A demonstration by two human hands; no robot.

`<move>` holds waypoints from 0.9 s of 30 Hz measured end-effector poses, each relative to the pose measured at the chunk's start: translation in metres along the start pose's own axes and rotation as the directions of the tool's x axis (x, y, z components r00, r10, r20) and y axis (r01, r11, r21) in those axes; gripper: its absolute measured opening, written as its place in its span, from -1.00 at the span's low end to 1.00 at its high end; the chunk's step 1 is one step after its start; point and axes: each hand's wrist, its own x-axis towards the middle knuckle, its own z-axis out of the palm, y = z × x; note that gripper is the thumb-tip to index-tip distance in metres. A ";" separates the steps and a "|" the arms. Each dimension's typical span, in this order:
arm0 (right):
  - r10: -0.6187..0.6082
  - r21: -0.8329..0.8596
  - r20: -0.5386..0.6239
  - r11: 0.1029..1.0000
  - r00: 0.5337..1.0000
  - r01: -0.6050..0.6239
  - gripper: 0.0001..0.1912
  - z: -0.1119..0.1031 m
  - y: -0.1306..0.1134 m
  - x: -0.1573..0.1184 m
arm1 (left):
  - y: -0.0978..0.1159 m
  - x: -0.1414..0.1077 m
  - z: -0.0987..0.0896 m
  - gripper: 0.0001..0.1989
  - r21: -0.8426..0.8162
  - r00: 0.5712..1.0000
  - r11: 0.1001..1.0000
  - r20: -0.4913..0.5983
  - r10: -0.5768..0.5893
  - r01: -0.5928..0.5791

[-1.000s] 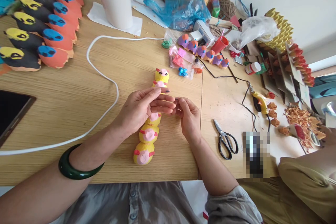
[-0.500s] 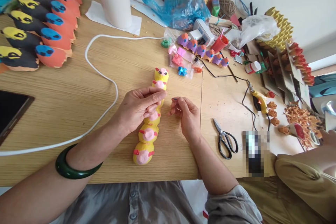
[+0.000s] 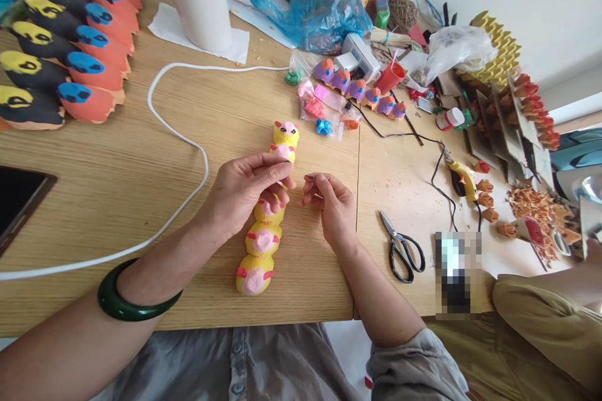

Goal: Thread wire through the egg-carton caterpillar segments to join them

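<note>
A strip of yellow egg-carton cups with pink patches and red bits lies lengthwise before me; its far cup carries two black-and-white eyes. Above the strip's middle is my left hand, thumb and forefinger pinched, hiding some cups. A dark speck shows at its fingertips, too small to name. Just right of the strip, my right hand is closed in a pinch on a tiny dark piece, perhaps clay. The two hands' fingertips face each other with a small gap.
Black-handled scissors lie right of my right hand. Beyond the strip are bags of coloured clay and a purple carton strip. A white cable curves on the left, near painted carton strips. Another person's arm is at right.
The whole view has shifted slightly. My left fingers have opened out a little below the pinch; both hands stay nearly in place above and beside the yellow strip.
</note>
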 end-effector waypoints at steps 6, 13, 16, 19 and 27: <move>-0.013 0.008 0.010 1.000 1.000 0.013 -0.69 -0.001 0.001 0.000 | 0.002 -0.001 0.004 -0.84 -0.039 1.000 0.999 -0.009 0.014 -0.015; -0.025 0.032 0.035 0.999 0.999 0.024 -0.71 0.001 -0.001 -0.001 | 0.007 0.001 0.005 -0.86 -0.141 0.999 0.990 -0.037 -0.026 0.020; -0.020 0.039 0.038 0.999 0.999 0.019 -0.72 0.001 -0.002 -0.001 | 0.009 0.002 0.004 -0.88 -0.166 0.999 0.986 -0.035 -0.001 -0.005; -0.015 0.032 0.031 0.999 0.999 0.014 -0.70 0.001 -0.001 -0.001 | 0.008 0.002 0.005 -0.92 -0.163 0.999 0.986 -0.031 0.033 -0.038; -0.025 0.029 0.063 0.999 0.998 0.024 -0.72 0.001 0.000 -0.001 | -0.002 -0.005 0.003 -0.92 0.066 0.994 0.992 0.041 0.101 -0.104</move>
